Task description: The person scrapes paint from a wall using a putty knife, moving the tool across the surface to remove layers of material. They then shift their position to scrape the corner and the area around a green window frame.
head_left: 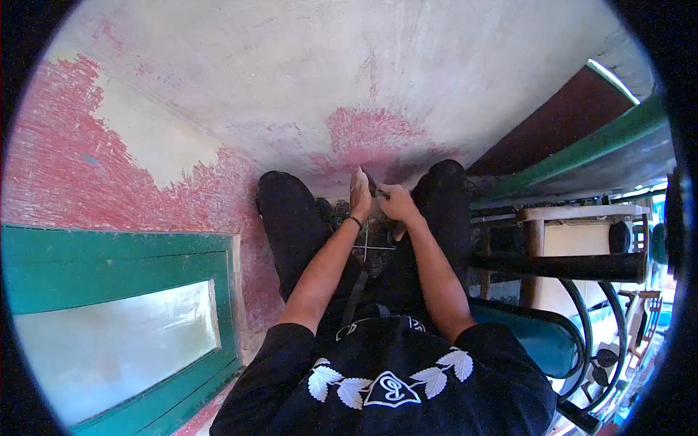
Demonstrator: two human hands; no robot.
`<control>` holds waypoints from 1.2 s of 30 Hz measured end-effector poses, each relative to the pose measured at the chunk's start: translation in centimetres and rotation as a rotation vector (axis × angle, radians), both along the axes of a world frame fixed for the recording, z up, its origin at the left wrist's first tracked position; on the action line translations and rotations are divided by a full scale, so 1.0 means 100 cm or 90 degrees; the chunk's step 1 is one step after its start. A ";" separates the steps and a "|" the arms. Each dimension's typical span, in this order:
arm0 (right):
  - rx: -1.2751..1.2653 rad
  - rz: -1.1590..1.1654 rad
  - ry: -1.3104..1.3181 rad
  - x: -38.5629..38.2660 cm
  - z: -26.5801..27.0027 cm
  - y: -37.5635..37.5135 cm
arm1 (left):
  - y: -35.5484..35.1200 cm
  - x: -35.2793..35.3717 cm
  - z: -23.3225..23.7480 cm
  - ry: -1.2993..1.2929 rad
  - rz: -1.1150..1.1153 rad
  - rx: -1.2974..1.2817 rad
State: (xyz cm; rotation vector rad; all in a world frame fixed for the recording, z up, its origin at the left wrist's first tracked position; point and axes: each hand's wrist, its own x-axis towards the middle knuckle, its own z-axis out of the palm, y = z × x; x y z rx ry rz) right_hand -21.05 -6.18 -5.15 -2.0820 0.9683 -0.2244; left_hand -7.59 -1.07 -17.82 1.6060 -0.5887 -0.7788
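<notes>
Low in front of the wall, between my knees, both hands are close together. My left hand (359,195) is held upright with its fingers straight and together, flat beside a dark narrow tool (374,187). Closed around that tool is my right hand (396,204), just to the right. A short brownish end (398,231) shows below the right hand. I cannot tell the tool's exact kind. Its tip points toward the wall (378,138), where red paint shows through the pale surface.
At left is a green wooden frame (109,254) with a pale pane (120,349). A green rail (582,149) slants along the right. A chair with a dark curved metal arm (618,349) and a table (582,213) stand on the right. My bent knees (283,211) flank the hands.
</notes>
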 end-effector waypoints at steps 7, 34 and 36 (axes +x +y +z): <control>-0.055 -0.003 -0.096 -0.002 0.005 0.006 | 0.001 0.030 -0.018 0.068 0.239 0.117; 0.205 -0.020 -0.180 0.111 -0.077 0.036 | 0.027 0.068 0.071 0.490 0.280 -0.214; 0.199 -0.029 -0.211 0.115 -0.054 0.038 | 0.023 0.069 0.083 0.479 0.291 -0.221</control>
